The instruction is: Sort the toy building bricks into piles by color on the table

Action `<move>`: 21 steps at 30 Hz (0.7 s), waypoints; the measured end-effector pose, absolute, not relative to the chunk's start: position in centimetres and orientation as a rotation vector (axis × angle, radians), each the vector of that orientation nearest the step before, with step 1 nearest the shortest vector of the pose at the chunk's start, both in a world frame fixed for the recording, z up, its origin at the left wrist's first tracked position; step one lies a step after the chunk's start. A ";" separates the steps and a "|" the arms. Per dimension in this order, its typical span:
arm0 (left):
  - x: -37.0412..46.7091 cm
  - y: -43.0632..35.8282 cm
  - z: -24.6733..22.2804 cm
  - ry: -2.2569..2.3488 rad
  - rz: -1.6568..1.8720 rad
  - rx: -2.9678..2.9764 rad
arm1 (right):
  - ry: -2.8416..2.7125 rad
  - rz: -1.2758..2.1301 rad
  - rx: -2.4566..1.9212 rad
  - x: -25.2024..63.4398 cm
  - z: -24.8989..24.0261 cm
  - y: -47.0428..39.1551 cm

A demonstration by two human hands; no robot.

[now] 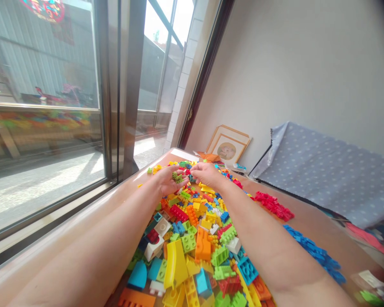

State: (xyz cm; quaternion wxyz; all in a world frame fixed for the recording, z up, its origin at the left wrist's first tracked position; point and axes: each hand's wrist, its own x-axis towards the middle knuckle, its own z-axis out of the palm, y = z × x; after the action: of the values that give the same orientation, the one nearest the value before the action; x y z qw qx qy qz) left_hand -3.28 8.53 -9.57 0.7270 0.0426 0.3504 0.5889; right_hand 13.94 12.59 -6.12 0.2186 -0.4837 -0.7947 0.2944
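Observation:
My left hand (172, 181) is palm up with its fingers curled around several small lime-green toy bricks (178, 177). Close beside it, over the far part of the pile, my right hand (205, 174) points inward with thumb and fingers pinched together. Whatever may be between those fingertips is too small to make out. Beneath both hands and forearms spreads a heap of mixed toy bricks (188, 243) in yellow, orange, green, blue, red and white. A large yellow curved brick (175, 263) lies at its near side.
Right of the heap, red bricks (273, 205) and blue bricks (315, 251) lie in separate groups on the brown table (307, 217). White bricks (369, 280) sit at the lower right. Framed pictures (227, 147) lean on the wall behind. A glass door (48, 128) stands left.

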 end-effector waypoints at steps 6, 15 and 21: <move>-3.6 8.7 -9.4 0.821 1.335 0.199 | -2.459 0.643 -1.668 16.4 -8.2 13.7; -4.2 8.7 -9.0 0.832 1.330 0.266 | -2.624 0.444 -1.792 15.2 -9.8 12.8; -4.3 8.6 -8.8 0.833 1.342 0.285 | -2.564 0.445 -1.804 16.0 -10.4 13.5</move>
State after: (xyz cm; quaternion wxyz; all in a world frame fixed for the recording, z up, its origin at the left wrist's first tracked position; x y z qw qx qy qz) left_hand -4.30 8.62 -8.79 0.6950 0.1279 0.3734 0.6011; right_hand 15.99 13.47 -10.39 -0.0123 -0.5696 -0.8097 0.1406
